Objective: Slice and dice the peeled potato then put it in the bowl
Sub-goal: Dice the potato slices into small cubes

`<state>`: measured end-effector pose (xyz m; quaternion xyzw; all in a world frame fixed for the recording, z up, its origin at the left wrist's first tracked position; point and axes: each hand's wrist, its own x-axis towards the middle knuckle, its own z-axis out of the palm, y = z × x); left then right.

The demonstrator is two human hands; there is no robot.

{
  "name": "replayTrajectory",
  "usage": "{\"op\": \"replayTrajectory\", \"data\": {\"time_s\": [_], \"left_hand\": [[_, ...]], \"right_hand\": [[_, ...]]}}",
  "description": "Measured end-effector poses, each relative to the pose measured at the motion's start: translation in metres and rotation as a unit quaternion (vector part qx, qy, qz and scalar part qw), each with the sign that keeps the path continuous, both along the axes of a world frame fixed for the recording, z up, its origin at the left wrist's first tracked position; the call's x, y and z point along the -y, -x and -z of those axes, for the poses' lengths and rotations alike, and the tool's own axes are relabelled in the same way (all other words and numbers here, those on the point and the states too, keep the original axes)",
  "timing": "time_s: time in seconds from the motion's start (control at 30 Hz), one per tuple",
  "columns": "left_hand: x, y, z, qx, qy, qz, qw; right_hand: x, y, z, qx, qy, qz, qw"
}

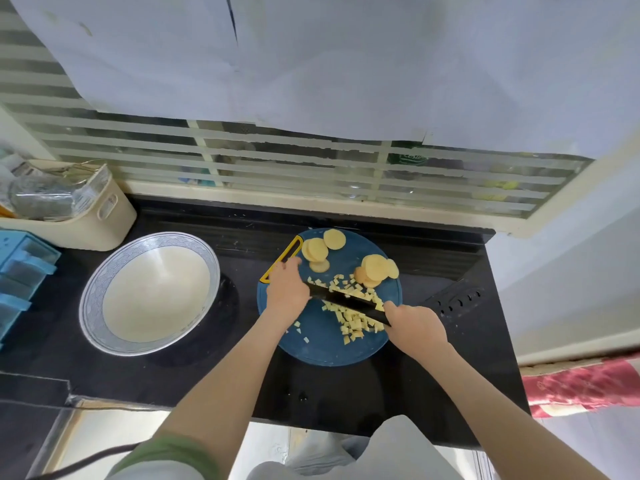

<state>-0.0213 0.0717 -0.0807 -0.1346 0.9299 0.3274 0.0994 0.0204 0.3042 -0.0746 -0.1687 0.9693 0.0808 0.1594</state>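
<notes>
A round blue cutting board [322, 344] with a yellow handle lies on the black counter. Round potato slices sit at its far side in two groups, one at the far left [317, 249] and one at the far right [375, 270]. Small potato dice [353, 322] are spread over the middle. A black knife [346, 301] lies across the dice. My right hand [415, 327] grips its handle. My left hand [285, 289] rests on the board's left part, at the blade's tip. A wide white bowl [100, 282] with a blue-patterned rim stands empty to the left.
A cream basket [104, 220] stuffed with plastic bags sits at the back left. Blue plastic drawers [20, 271] stand at the far left edge. A barred window runs behind the counter [346, 393]. A red patterned cloth [581, 386] lies at the right.
</notes>
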Motion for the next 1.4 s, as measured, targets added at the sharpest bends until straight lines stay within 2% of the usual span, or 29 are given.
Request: {"op": "replayTrajectory", "data": {"time_s": [0.1, 0.17, 0.27, 0.33, 0.47, 0.53, 0.57, 0.63, 0.67, 0.73, 0.8, 0.9, 1.03, 1.07, 1.1, 1.17, 1.2, 1.23, 1.33, 1.4], "left_hand": [[0.024, -0.008, 0.006, 0.116, -0.035, -0.100, 0.988], [0.032, -0.016, 0.008, 0.184, -0.130, -0.153, 0.962], [0.028, -0.026, 0.005, 0.262, -0.289, -0.190, 0.901], [0.023, -0.026, 0.008, 0.273, -0.343, -0.193, 0.878], [0.008, -0.025, 0.017, 0.264, -0.395, -0.129, 0.871], [0.000, -0.022, 0.020, 0.252, -0.366, -0.094, 0.891], [-0.003, -0.020, 0.021, 0.222, -0.319, -0.073, 0.918], [-0.004, -0.017, 0.021, 0.113, -0.192, -0.040, 0.974], [-0.004, -0.017, 0.018, 0.044, -0.153, -0.030, 0.987], [-0.004, -0.017, 0.013, -0.080, -0.130, 0.012, 0.988], [-0.004, -0.017, 0.010, -0.139, -0.113, 0.090, 0.980], [-0.006, -0.015, 0.013, -0.137, -0.053, 0.202, 0.968], [-0.009, -0.016, 0.020, -0.149, -0.003, 0.271, 0.951], [-0.008, -0.016, 0.021, -0.135, 0.021, 0.290, 0.947], [-0.007, -0.017, 0.022, -0.122, 0.044, 0.302, 0.945], [-0.003, -0.016, 0.019, -0.129, 0.063, 0.280, 0.949], [-0.002, -0.016, 0.016, -0.159, 0.054, 0.248, 0.954], [-0.001, -0.015, 0.011, -0.207, 0.037, 0.211, 0.955], [-0.001, -0.010, -0.004, -0.357, 0.016, 0.127, 0.925], [-0.003, -0.004, -0.012, -0.365, 0.033, 0.137, 0.920]], "right_hand": [[0.008, -0.002, 0.001, 0.006, 0.022, 0.030, 0.999], [0.016, -0.004, 0.002, 0.016, 0.033, 0.042, 0.998], [0.028, -0.007, 0.002, 0.031, 0.056, 0.063, 0.996], [0.034, -0.009, 0.002, 0.043, 0.076, 0.086, 0.992], [0.041, -0.010, 0.007, 0.079, 0.136, 0.155, 0.975], [0.042, -0.008, 0.009, 0.108, 0.188, 0.207, 0.954], [0.043, -0.007, 0.010, 0.126, 0.219, 0.235, 0.939], [0.043, -0.003, 0.008, 0.167, 0.289, 0.298, 0.895], [0.043, -0.003, 0.007, 0.198, 0.330, 0.329, 0.862], [0.041, -0.002, 0.001, 0.266, 0.416, 0.374, 0.785], [0.039, -0.002, -0.005, 0.314, 0.469, 0.388, 0.728], [0.037, 0.000, -0.009, 0.356, 0.492, 0.380, 0.698], [0.029, 0.002, -0.002, 0.358, 0.514, 0.397, 0.671], [0.028, 0.002, -0.001, 0.345, 0.507, 0.397, 0.683], [0.028, 0.003, 0.001, 0.321, 0.484, 0.390, 0.715], [0.027, 0.007, 0.002, 0.238, 0.385, 0.343, 0.823], [0.026, 0.008, 0.003, 0.189, 0.319, 0.307, 0.876], [0.025, 0.009, 0.002, 0.147, 0.260, 0.273, 0.914], [0.018, 0.008, -0.002, 0.069, 0.129, 0.171, 0.974], [0.014, 0.005, -0.004, 0.038, 0.057, 0.094, 0.993]]}}
